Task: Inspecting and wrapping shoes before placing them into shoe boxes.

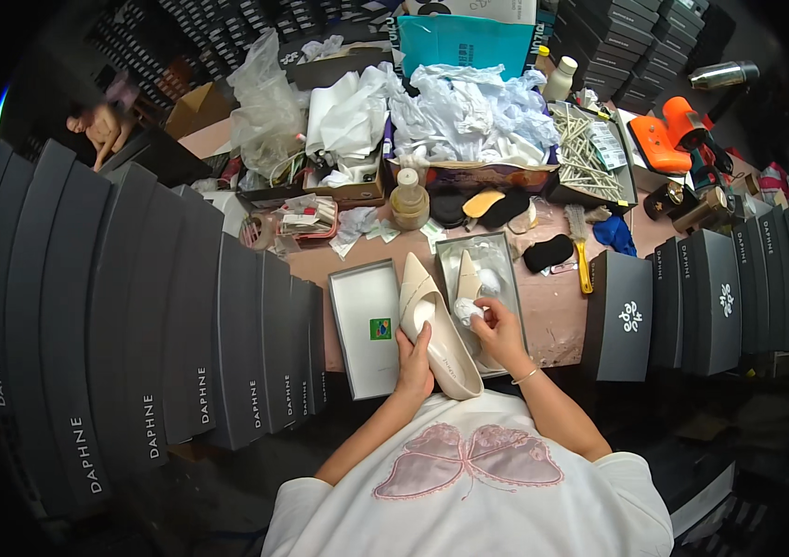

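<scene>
A cream pointed-toe shoe [448,357] is gripped at its side by my left hand [414,366], its toe pointing away from me and its opening facing up. Between the fingertips of my right hand [502,336] is a crumpled ball of white paper [468,313], just right of that shoe. Beneath my right hand, the grey shoebox [515,295] holds a matching shoe [468,272] and more white paper [488,281]; my hand hides part of them. To the left lies a box lid [354,320], inner side up, with a small green sticker [381,329] on it.
Dark shoeboxes stand in rows at left [186,325] and right [619,316]. Behind the work spot are a glass jar [409,201], a yellow-handled brush [583,265], a blue cloth [614,235], a bin of crumpled tissue [473,116] and a tray of paper sticks [585,153]. Another person [102,130] is far left.
</scene>
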A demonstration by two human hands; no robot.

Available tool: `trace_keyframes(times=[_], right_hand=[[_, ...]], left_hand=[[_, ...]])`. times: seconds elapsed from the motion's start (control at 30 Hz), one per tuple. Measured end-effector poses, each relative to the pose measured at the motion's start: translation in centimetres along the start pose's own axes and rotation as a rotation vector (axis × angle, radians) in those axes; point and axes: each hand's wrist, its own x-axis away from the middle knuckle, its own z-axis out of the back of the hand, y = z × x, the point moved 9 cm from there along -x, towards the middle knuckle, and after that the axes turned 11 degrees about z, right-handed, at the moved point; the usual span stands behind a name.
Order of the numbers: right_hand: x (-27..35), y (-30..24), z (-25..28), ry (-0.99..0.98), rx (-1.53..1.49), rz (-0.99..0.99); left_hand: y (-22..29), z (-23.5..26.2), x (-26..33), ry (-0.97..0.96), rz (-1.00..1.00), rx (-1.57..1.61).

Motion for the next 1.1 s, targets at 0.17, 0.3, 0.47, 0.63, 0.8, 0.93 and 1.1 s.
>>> trace_keyframes(times=[0.17,0.3,0.47,0.63,0.8,0.93,1.1], right_hand=[[0.5,-7.2,-4.1,-0.273,-0.008,0.172],[-0.3,-9.4,-5.2,-0.486,0.481,0.367],[-1.9,-11.7,-3.9,-0.331,0.759,0.609],[-1.9,-9.8,-4.8,-0.342,0.461,0.523],[-4.6,-8.6,-4.9,-0.310,0.571,0.432],[-5.7,-10.3,-3.0,-0.210,0.240,0.397],[-5.9,-6.4,-5.5,-0.307,0.174,0.260]], left_hand=[[-0.7,-1.1,0.6,-0.095,-0.023,-0.005],[-1.1,-0.8,0.3,-0.086,0.050,-0.012],[-1.9,-1.5,0.6,-0.146,0.190,-0.021],[-1.0,-1.6,0.6,-0.121,0.065,-0.088],[-1.0,-1.7,1.2,-0.090,0.077,-0.172],[-0.1,-2.1,1.7,-0.116,0.195,-0.156],[0.1,-1.3,2.3,-0.147,0.188,-0.201]])
